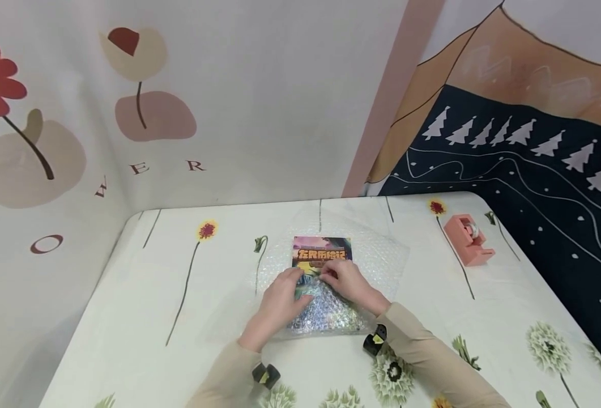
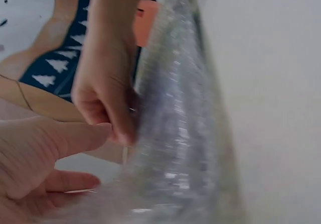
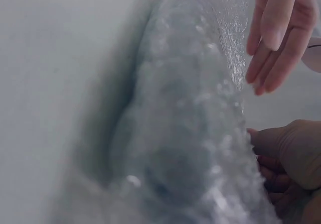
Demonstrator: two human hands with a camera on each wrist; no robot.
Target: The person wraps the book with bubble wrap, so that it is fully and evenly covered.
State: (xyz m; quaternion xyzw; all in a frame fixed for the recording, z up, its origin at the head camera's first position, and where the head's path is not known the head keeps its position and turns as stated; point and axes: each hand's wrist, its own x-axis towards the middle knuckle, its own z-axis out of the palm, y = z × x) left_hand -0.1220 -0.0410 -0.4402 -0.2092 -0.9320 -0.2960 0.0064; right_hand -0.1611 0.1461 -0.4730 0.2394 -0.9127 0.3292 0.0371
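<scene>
A book with a colourful cover [image 1: 325, 242] and orange Chinese lettering lies on a sheet of bubble wrap [image 1: 325, 314]. The wrap's near part is folded over the lower cover; the upper cover shows bare. My left hand [image 1: 280, 297] is at the book's left side, its fingers fairly straight and thumb spread, near the folded edge. In the right wrist view those fingers [image 3: 283, 38] hang beside the wrap. My right hand [image 1: 350, 281] is over the right half of the cover, thumb and fingers curled together, and appears to pinch the wrap's folded edge.
A pink tape dispenser [image 1: 467, 241] with a roll of clear tape stands at the table's right. The table is covered by a white flower-print cloth [image 1: 142, 317]. Printed curtains [image 1: 259, 113] hang behind and to the right.
</scene>
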